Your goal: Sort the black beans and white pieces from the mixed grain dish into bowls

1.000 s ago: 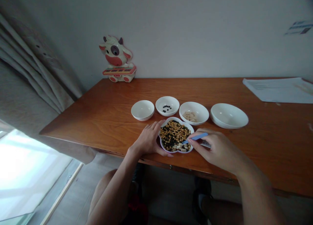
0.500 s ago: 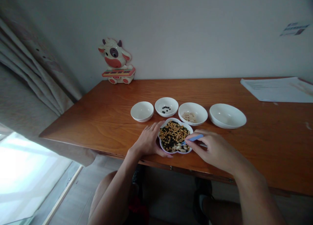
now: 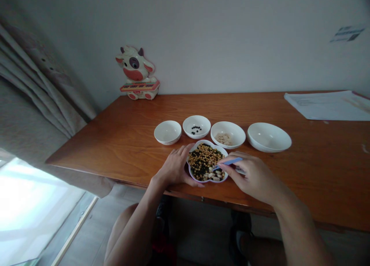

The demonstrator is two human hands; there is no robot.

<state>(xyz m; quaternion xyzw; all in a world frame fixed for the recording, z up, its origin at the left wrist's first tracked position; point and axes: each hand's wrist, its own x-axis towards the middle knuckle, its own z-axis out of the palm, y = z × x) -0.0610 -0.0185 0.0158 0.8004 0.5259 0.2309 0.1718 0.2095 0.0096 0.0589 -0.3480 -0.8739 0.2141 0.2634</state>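
Your left hand [image 3: 174,167] lay open on the wooden table [image 3: 115,150], just left of the divided white dish [image 3: 207,141], its fingertips [image 3: 189,147] touching the rim. Your right hand [image 3: 254,177] pinched blue tweezers [image 3: 229,162], their tips over the dish's mixed yellow, black and white beans [image 3: 206,164]; whether they gripped one could not be told. Behind the dish stood four white bowls [image 3: 167,133], one holding black beans [image 3: 196,129], another pale flakes [image 3: 223,138].

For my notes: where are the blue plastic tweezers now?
In the head view, the blue plastic tweezers sit in the right hand, tip over pale beans in the lobed white dish, left hand at its other side.
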